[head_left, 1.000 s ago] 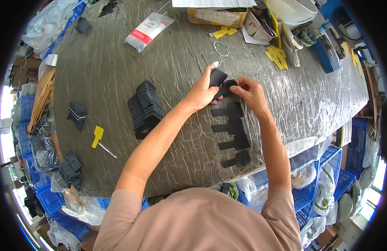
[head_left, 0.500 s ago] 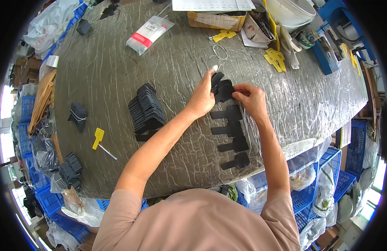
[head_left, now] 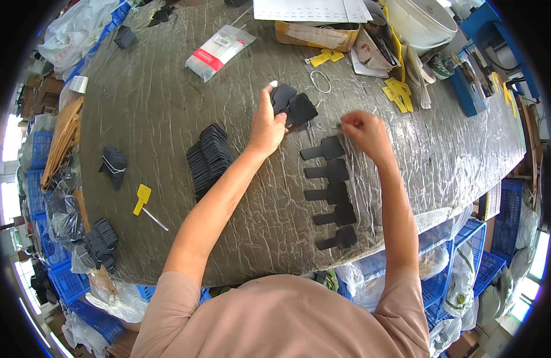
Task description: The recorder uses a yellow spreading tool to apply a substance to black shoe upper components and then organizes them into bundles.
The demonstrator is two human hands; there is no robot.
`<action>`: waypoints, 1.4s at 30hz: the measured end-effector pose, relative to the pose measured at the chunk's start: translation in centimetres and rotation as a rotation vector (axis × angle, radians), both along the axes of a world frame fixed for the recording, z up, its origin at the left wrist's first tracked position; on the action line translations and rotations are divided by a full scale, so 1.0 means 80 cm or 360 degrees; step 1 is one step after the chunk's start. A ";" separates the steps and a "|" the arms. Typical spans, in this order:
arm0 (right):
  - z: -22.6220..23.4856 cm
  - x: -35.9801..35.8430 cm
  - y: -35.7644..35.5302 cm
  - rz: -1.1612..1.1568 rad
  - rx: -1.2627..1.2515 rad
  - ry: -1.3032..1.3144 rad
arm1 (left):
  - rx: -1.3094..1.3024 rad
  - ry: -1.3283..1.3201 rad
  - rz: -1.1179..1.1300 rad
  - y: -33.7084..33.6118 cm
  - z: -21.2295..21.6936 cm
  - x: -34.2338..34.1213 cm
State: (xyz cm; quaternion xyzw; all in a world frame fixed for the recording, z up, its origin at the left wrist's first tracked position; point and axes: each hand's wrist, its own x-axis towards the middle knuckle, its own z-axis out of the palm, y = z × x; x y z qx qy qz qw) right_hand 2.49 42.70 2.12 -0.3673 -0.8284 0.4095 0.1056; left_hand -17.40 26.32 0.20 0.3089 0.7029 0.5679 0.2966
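My left hand (head_left: 268,127) is closed around a small fanned bunch of black tag-shaped pieces (head_left: 300,110), wide at one end and narrow at the other. A white covering caps its thumb or fingertip. To the right, my right hand (head_left: 366,132) hovers with thumb and fingers curled together; no piece shows in them. Below both hands runs a column of several black tag-shaped pieces (head_left: 327,172), laid apart with their narrow ends to the left. Left of my left forearm lies a thick overlapping row of similar black pieces (head_left: 209,156).
A yellow tag with a white stick (head_left: 142,194) and a tied black bundle (head_left: 113,166) lie at left. Farther back are a clear packet (head_left: 220,52), a wire loop (head_left: 321,82), yellow tags (head_left: 398,94) and a cardboard box (head_left: 316,36). Blue crates (head_left: 433,285) stand below the table edge.
The topmost piece of the column now lies on the table, out of my right hand. My left hand has drawn left with its bunch, and my right hand has moved slightly off the column.
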 end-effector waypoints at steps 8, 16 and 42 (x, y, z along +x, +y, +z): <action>-0.066 -0.125 0.070 0.0175 0.1049 0.0175 | 0.0108 0.0382 -0.0018 0.020 -0.027 -0.008; -0.038 -0.096 0.123 -0.0279 0.1395 0.0049 | -0.0014 0.0729 -0.0008 0.034 -0.009 0.016; 0.037 0.154 -0.325 0.0013 -0.0334 0.0184 | -0.0208 -0.0814 -0.0376 -0.306 0.039 0.169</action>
